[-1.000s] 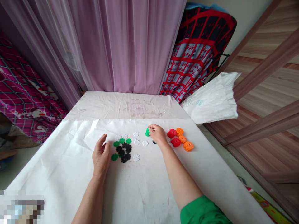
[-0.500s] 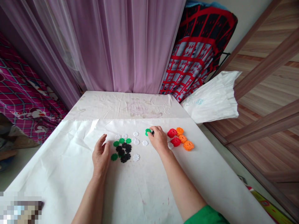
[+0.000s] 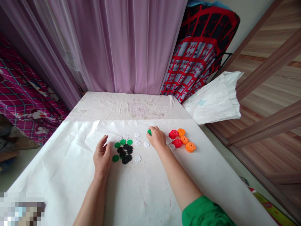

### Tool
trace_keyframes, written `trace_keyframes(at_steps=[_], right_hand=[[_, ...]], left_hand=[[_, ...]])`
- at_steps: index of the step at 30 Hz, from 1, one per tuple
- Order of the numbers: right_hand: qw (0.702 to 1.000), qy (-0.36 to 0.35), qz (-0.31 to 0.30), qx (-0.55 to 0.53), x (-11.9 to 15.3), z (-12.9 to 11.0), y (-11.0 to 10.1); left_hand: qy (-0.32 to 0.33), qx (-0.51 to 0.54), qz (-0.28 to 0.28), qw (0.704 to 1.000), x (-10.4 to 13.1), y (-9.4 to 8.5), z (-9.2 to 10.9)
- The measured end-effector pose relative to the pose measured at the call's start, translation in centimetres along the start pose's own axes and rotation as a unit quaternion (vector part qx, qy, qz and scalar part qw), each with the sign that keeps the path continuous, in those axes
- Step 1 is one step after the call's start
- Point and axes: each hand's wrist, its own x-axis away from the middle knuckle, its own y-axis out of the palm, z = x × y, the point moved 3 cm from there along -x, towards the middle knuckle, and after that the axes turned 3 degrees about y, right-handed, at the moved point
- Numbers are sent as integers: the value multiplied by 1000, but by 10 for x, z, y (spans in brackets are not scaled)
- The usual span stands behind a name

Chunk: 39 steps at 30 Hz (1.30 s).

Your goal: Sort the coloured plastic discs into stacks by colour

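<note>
My left hand rests on its edge on the white-covered table, fingers and thumb apart, holding nothing. Just right of it are green notched plastic discs and a cluster of black notched discs. White notched discs lie around these, and some overlap. Further right, my right hand has its fingers bent down over a green disc, which shows only in part at the fingertips. Whatever else is under that hand is hidden. Beside its wrist, whitish discs are partly covered.
Red discs and orange discs sit in small piles right of my right hand. A white bag hangs at the table's right edge. Purple curtains border the far side. A pixelated object is at lower left.
My right hand has shifted slightly left and covers more of the green disc. The black piece formerly visible beside it is now hidden. My left hand stays in place.
</note>
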Motion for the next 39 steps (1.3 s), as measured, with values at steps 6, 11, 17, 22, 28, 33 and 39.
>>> trace_keyframes(at_steps=[6,11,17,22,28,33,39], right_hand=[[997,-16,51,-61,14,5,-3],[974,-156,28,-164,66,-1,11],[962,-216,-28,-166,110,-13,33],[975,-149,32,-164,99,-6,38],[983,-37,97,-149,65,11,32],[993,-15,48,-107,58,3,35],[995,-10,27,-92,61,0,35]], left_hand=[[7,0,-2,1000,0,0,1],[7,0,-5,1000,1,0,3],[3,-7,-5,1000,1,0,4],[8,0,0,1000,0,1,4],[-3,-4,-5,1000,1,1,4],[1,5,-3,1000,1,1,5],[7,2,-4,1000,2,1,5]])
